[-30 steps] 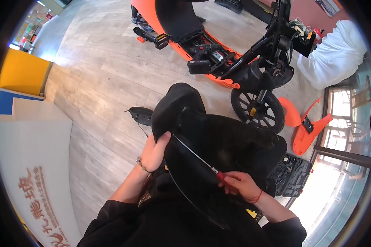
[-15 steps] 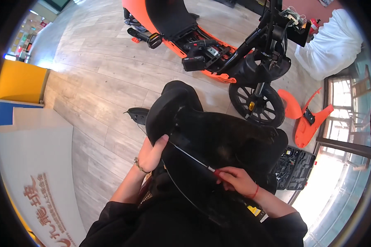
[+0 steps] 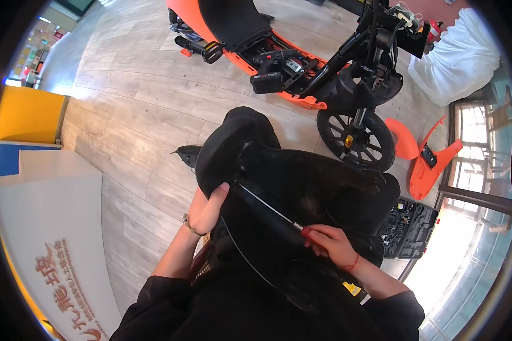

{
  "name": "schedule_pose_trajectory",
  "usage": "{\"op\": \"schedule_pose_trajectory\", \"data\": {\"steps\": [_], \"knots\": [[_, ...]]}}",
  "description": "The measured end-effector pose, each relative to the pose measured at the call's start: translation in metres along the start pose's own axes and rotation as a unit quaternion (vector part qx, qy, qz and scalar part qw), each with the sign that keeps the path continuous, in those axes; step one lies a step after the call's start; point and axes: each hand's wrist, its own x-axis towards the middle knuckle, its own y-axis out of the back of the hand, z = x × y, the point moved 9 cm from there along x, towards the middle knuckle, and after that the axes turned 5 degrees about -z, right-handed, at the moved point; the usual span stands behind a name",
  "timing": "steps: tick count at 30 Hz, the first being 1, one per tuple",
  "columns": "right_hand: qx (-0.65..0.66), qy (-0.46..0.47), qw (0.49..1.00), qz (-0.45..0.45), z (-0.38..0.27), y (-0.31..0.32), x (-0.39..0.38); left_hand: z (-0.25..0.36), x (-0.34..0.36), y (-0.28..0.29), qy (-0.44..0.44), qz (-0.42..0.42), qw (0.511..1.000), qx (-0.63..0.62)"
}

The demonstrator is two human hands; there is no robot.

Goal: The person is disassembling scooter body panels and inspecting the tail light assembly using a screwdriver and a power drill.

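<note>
Your L hand point(image 3: 206, 211) grips the big curved black plastic-looking part point(image 3: 279, 165) at 12 o'clock, prob. to steady it b/c your R hand point(image 3: 333, 244), clamped on the red-handled metal screwdriver point(image 3: 297, 225), points it to 10.

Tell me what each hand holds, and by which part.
The right hand grips a screwdriver by its red handle; the left hand holds a black molded piece by its left edge.

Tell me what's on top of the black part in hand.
A screwdriver held in the right hand reaches over the black part; the left hand has its thumb on the edge. That hand's fingers and whatever lies underneath are covered.
</note>
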Motion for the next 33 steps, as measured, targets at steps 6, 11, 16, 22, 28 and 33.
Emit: {"op": "schedule_pose_trajectory", "data": {"steps": [6, 11, 16, 22, 28, 33], "knots": [[0.012, -0.011, 1.000, -0.004, 0.009, 0.002, 0.004, 0.002, 0.000, 0.001, -0.005, 0.002, 1.000, 0.004], [-0.004, 0.021, 0.999, -0.025, 0.009, 0.001, 0.009, 0.003, 0.001, -0.001, 0.001, -0.006, 1.000, 0.009], [-0.011, 0.025, 0.999, -0.028, 0.012, 0.002, 0.010, 0.008, 0.002, -0.002, -0.016, -0.007, 1.000, 0.019], [0.012, 0.013, 0.999, -0.041, 0.015, 0.001, 0.012, 0.008, 0.002, -0.002, -0.017, -0.011, 1.000, 0.020], [-0.008, -0.005, 0.998, -0.055, 0.019, -0.002, 0.019, 0.002, 0.003, 0.001, 0.006, -0.007, 1.000, 0.026], [-0.075, 0.089, 0.993, -0.010, 0.005, 0.001, 0.025, 0.002, 0.005, 0.004, -0.004, -0.022, 0.999, 0.035]]}}
